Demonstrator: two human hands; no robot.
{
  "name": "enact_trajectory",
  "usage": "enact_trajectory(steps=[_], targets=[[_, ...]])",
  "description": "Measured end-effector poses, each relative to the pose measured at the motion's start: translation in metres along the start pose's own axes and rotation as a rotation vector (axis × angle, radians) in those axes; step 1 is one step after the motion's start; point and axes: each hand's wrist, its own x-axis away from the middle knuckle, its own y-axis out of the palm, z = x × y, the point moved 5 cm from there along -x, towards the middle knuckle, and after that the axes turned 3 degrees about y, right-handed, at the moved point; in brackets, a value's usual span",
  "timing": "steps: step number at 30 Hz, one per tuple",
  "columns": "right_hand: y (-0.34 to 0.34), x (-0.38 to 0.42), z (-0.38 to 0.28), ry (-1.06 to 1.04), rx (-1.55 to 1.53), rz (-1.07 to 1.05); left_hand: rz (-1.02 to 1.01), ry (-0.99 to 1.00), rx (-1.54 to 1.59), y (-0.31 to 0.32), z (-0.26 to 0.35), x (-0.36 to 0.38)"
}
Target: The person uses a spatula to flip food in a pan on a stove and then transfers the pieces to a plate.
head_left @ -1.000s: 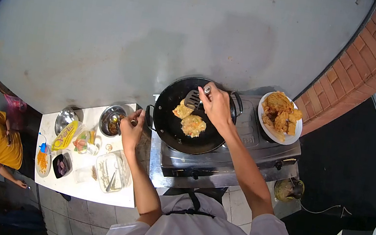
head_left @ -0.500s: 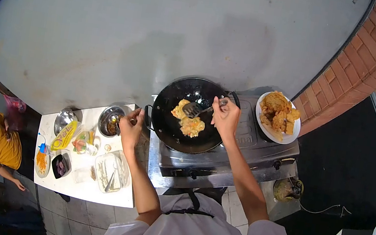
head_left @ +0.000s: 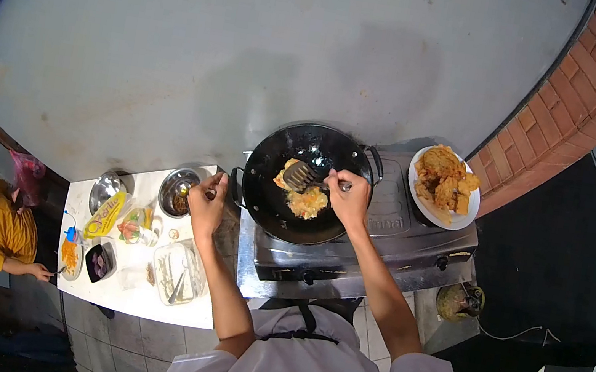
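My right hand is closed around the handle of a slotted spatula. The spatula's head rests on a pale yellow egg mixture with orange bits, in a black wok on the stove. Left of the wok's side handle, my left hand is raised with its fingers pinched together; what they hold, if anything, I cannot make out. Close beside it stands a metal bowl with brown contents. To the wok's right, a white plate bears several golden fried pieces.
The gas stove stands against a grey wall. On the white table are a yellow packet, a plastic container, a black bowl and another metal bowl. A person in a yellow top stands at far left.
The spatula head has shifted slightly left and tilted over the egg mixture, as my right hand moved a little left and down. The other person's hand has risen toward the table.
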Motion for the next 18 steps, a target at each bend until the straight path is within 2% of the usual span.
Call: enact_trajectory(steps=[2, 5, 9, 18], targets=[[0.008, 0.002, 0.008, 0.14, -0.017, -0.181, -0.004, -0.006, 0.021, 0.003, -0.002, -0.001], [0.011, 0.004, 0.01, 0.074, 0.005, -0.166, -0.004, -0.005, 0.05, 0.007, -0.005, -0.002], [0.01, 0.002, 0.009, 0.143, 0.014, -0.161, -0.029, -0.038, 0.033, 0.011, 0.002, 0.0], [0.003, 0.007, -0.001, 0.152, 0.013, -0.157, -0.003, -0.014, -0.013, 0.008, 0.006, -0.002]])
